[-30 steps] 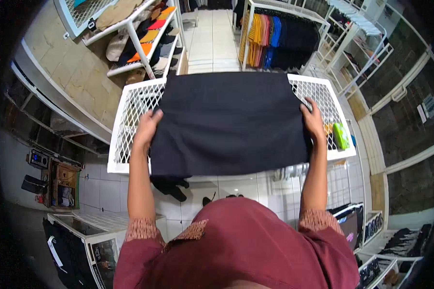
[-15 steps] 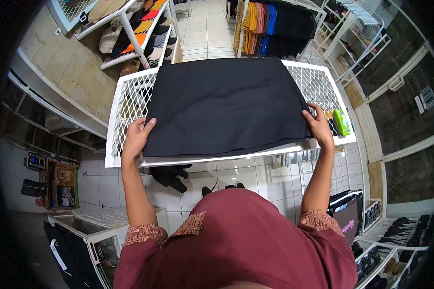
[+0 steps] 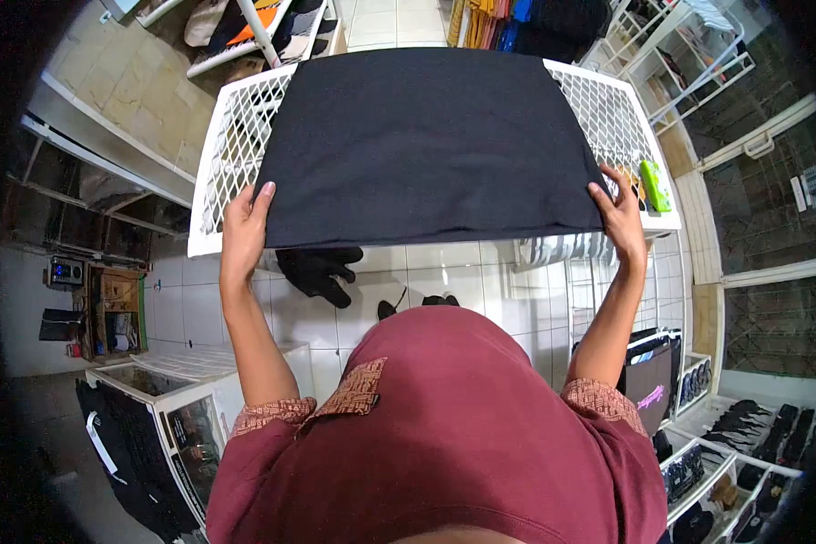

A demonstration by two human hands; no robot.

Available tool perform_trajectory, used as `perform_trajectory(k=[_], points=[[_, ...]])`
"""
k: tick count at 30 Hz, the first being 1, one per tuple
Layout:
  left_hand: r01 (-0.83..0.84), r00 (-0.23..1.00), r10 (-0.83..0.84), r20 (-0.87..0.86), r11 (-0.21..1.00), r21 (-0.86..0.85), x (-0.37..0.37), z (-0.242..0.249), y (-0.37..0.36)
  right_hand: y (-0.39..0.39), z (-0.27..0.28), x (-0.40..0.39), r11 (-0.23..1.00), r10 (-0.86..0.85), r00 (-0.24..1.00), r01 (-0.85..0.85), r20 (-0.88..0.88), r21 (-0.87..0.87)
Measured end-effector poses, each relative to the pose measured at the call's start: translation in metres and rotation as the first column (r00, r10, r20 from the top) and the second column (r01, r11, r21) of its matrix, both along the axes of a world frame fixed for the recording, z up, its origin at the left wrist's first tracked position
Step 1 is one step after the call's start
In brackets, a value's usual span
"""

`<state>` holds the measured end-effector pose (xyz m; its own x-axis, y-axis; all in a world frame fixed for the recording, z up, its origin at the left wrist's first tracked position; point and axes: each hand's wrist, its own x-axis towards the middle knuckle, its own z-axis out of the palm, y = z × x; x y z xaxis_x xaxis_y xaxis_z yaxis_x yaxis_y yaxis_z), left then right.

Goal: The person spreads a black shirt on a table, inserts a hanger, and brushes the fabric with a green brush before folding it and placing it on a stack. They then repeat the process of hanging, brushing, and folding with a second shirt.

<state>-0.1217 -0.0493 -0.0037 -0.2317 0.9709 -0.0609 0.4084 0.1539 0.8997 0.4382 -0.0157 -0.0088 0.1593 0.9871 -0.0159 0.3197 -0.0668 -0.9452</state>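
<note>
A wide piece of black cloth (image 3: 435, 150) lies spread across a white mesh-topped table (image 3: 207, 195), its near edge along the table's front. My left hand (image 3: 245, 222) grips the cloth's near left corner, thumb on top and the other fingers partly hidden. At the opposite near corner, my right hand (image 3: 621, 210) pinches the cloth between thumb and fingers. Just beyond that hand, a green packet (image 3: 655, 187) rests on the mesh.
Shelves with caps (image 3: 245, 27) stand beyond the table at the left. Hanging clothes (image 3: 553, 25) are behind it. Dark cloth (image 3: 317, 272) lies on the floor below the front edge. A glass case (image 3: 190, 417) is at lower left.
The table, cloth and both hands appear higher in view. The cloth's near edge looks straighter and covers more of the table's front rim, with both hands still at its corners.
</note>
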Motion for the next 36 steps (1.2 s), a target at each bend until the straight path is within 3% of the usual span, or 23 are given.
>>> perform_trajectory(k=[1,2,3,5,6,9,11,13,15,18,19,21,23,26,27,29,30,32,34,36], points=[[-0.023,0.999,0.023,0.024,1.0,0.018,0.011,0.003,-0.013,-0.008,-0.003,-0.001,1.0,0.001,0.999,0.0,0.055,-0.024],[-0.046,0.998,0.044,0.048,0.998,0.036,0.018,0.004,-0.024,-0.015,-0.016,-0.008,0.995,-0.046,0.999,0.047,-0.019,0.088],[-0.043,0.998,0.042,0.049,0.999,0.03,0.02,-0.001,-0.033,-0.03,-0.006,-0.004,0.995,-0.042,0.973,0.061,0.227,-0.08],[-0.128,0.985,0.136,-0.11,0.989,0.072,0.023,-0.012,-0.05,-0.051,-0.018,-0.006,0.988,-0.111,0.981,0.126,0.162,-0.084],[-0.086,0.984,0.097,-0.149,0.993,0.081,0.022,-0.015,-0.057,-0.056,-0.044,0.003,0.99,-0.136,0.978,0.128,0.158,0.06],[-0.128,0.987,0.136,-0.086,0.988,0.088,0.021,-0.035,-0.069,-0.076,-0.049,-0.014,0.972,-0.2,0.974,0.184,0.11,0.143],[-0.121,0.975,0.129,-0.18,0.991,0.054,0.016,-0.037,-0.074,-0.084,-0.045,-0.021,0.969,-0.247,0.935,0.23,0.255,0.093],[-0.072,0.937,0.077,-0.34,0.997,0.026,0.014,-0.031,-0.08,-0.092,-0.04,-0.023,0.971,-0.24,0.939,0.234,0.246,0.052],[-0.058,0.927,0.047,-0.372,0.998,-0.018,0.009,-0.035,-0.084,-0.095,-0.043,-0.018,0.967,-0.252,0.93,0.248,0.269,0.052],[-0.178,0.824,0.296,-0.482,0.945,0.276,0.027,-0.039,-0.088,-0.103,-0.049,-0.023,0.958,-0.286,0.897,0.277,0.338,0.074],[-0.155,0.833,0.271,-0.483,0.951,0.267,0.033,-0.035,-0.087,-0.105,-0.051,-0.027,0.954,-0.3,0.877,0.28,0.376,0.11],[-0.294,0.807,0.395,-0.439,0.913,0.282,0.042,-0.029,-0.084,-0.111,-0.057,-0.027,0.953,-0.299,0.865,0.295,0.403,0.074],[-0.255,0.872,0.322,-0.369,0.942,0.22,0.058,-0.022,-0.083,-0.121,-0.066,-0.026,0.956,-0.288,0.879,0.289,0.379,0.056],[0.026,0.994,-0.021,-0.107,0.999,0.046,0.1,-0.026,-0.086,-0.131,-0.072,-0.022,0.961,-0.249,0.902,0.275,0.352,-0.024],[0.122,0.992,-0.123,-0.016,0.992,-0.035,0.118,-0.032,-0.088,-0.132,-0.078,-0.017,0.965,-0.227,0.91,0.259,0.347,-0.048],[0.328,0.943,-0.331,0.006,0.931,-0.16,0.166,-0.029,-0.089,-0.13,-0.094,-0.006,0.966,-0.207,0.915,0.248,0.347,-0.076],[0.439,0.898,-0.438,0.04,0.888,-0.136,0.191,-0.034,-0.089,-0.13,-0.114,0.004,0.975,-0.187,0.925,0.216,0.331,-0.051],[0.626,0.778,-0.598,0.189,0.761,-0.168,0.241,-0.081,-0.082,-0.122,-0.153,0.021,0.986,-0.153,0.942,0.167,0.299,-0.02],[0.678,0.732,-0.608,0.308,0.697,-0.235,0.292,-0.144,-0.071,-0.114,-0.167,0.026,0.997,-0.075,0.938,0.083,0.338,-0.008],[0.626,0.774,-0.564,0.288,0.751,-0.21,0.335,-0.213,-0.053,-0.107,-0.185,0.031,1.0,-0.026,0.939,0.028,0.344,-0.001]])
